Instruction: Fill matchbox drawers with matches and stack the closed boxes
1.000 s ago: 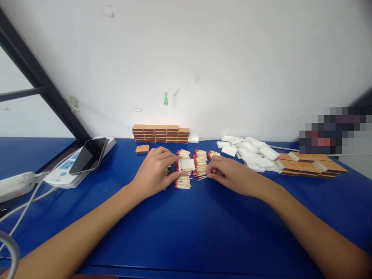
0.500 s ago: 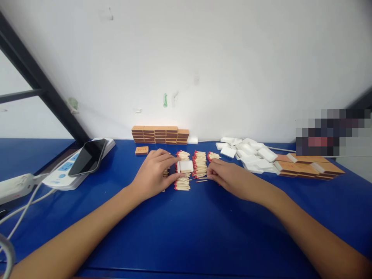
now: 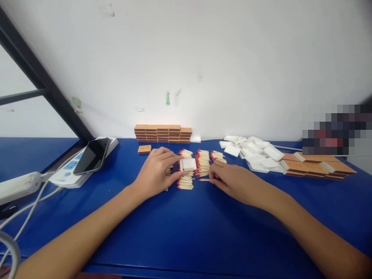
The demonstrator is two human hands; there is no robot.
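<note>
My left hand [image 3: 158,170] grips a white matchbox tray [image 3: 188,164] by its left end, between thumb and fingers. The tray is held over a pile of red-tipped matches [image 3: 185,184]. More matches lie partly hidden behind the left fingers. The fingers of my right hand [image 3: 223,176] are pinched together at the right end of a single match [image 3: 204,179] on the table; the fingertip contact is partly hidden. Between the hands lies another match pile [image 3: 202,162]. A further pile [image 3: 218,155] sits just behind the right hand.
Stacked orange matchboxes [image 3: 162,133] stand against the wall, with one matchbox [image 3: 144,149] in front. White trays [image 3: 255,151] are heaped at right beside more orange matchboxes [image 3: 316,168]. A phone [image 3: 91,155] rests on a power strip [image 3: 69,176] at left, with cables on the blue table [image 3: 186,232].
My right hand has come slightly nearer, its fingertips lowering to the end of the single match. My left hand keeps its hold on the tray. The whole view has shifted a little.
</note>
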